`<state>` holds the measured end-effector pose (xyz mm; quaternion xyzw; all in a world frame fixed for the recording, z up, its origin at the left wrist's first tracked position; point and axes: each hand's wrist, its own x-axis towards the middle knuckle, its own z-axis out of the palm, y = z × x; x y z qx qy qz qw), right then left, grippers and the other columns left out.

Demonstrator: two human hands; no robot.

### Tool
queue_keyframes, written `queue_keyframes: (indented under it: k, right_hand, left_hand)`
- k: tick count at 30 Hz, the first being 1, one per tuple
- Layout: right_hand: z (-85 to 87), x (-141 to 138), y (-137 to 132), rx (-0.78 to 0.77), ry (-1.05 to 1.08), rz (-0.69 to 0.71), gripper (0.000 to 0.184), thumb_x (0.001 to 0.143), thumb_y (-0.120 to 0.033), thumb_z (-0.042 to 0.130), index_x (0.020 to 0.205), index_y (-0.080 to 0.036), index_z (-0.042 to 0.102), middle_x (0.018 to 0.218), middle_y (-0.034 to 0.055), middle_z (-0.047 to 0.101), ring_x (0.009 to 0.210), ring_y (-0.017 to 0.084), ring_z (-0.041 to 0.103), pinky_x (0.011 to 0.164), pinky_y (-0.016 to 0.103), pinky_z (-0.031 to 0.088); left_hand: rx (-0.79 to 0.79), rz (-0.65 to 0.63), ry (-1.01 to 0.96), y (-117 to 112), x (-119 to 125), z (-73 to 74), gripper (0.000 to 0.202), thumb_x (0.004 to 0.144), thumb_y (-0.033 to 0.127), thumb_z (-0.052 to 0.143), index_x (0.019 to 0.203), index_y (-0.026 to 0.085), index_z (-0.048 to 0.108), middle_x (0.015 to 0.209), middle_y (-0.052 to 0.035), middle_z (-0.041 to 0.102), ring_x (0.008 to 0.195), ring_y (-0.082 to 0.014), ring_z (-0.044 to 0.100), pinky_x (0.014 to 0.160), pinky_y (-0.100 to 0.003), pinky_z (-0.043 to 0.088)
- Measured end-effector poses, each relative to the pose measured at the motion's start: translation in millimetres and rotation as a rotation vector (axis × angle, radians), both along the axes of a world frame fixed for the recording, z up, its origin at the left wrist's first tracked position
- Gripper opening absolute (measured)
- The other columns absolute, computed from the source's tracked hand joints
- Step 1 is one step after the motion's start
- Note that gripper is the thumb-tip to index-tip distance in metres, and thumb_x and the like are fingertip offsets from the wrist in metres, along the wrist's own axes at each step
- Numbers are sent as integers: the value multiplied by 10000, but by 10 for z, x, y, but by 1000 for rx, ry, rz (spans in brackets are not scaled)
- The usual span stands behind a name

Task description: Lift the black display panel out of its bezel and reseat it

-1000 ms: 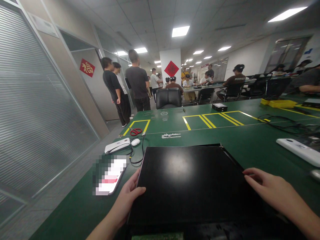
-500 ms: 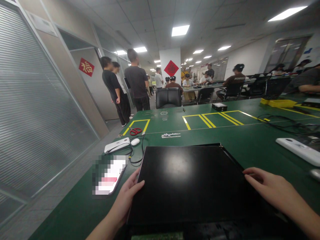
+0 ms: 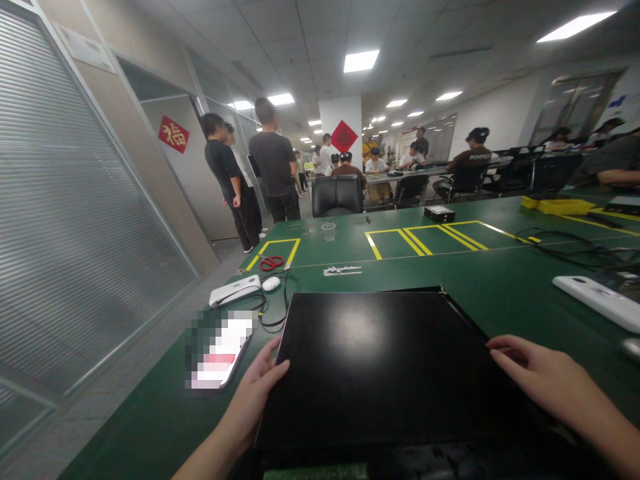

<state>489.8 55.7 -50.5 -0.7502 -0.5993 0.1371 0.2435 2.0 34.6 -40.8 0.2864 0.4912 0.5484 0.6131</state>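
A large flat black panel (image 3: 380,373) lies before me and reflects a ceiling light near its far edge. It sits on a slightly wider black frame or case whose rim (image 3: 467,308) shows along the far right side. At the left edge is my left hand (image 3: 260,377), its thumb over the top and its fingers partly hidden along the side. My right hand (image 3: 530,367) grips the right edge with bent fingers; their tips touch near the rim. A strip of green circuit board (image 3: 315,472) shows at the near end, below the panel.
Left of the panel lie a lit phone (image 3: 225,353), a white device (image 3: 235,291) with a black cable, and red scissors (image 3: 272,263). A clear cup (image 3: 328,231) and a black box (image 3: 439,213) stand farther back. A long white device (image 3: 597,301) is at right.
My hands and the black panel stay in place. In the background, a person in white by the pillar has shifted to the right.
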Motion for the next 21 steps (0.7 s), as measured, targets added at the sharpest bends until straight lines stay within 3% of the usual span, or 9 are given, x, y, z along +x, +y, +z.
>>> queue_keyframes:
  k: [13,21]
  right_hand:
    - [45,-27,-12,-40,-15,-10,470,794,-630,479,910,-310,803,904,74,844,828,340,786,698,436,566]
    - [-10,3,-3,-15,-5,7,449,806,-615,506,925,-301,803,889,65,842,808,325,785,691,431,567]
  left_hand:
    - [23,-2,18,-56,36,97,880,735,340,940,1526,226,570,1262,-148,818,1234,-423,731,1075,-524,538]
    - [181,2,228,32,-115,-13,651,738,459,919,1326,231,758,1517,-132,684,1433,-420,581,1198,-509,453]
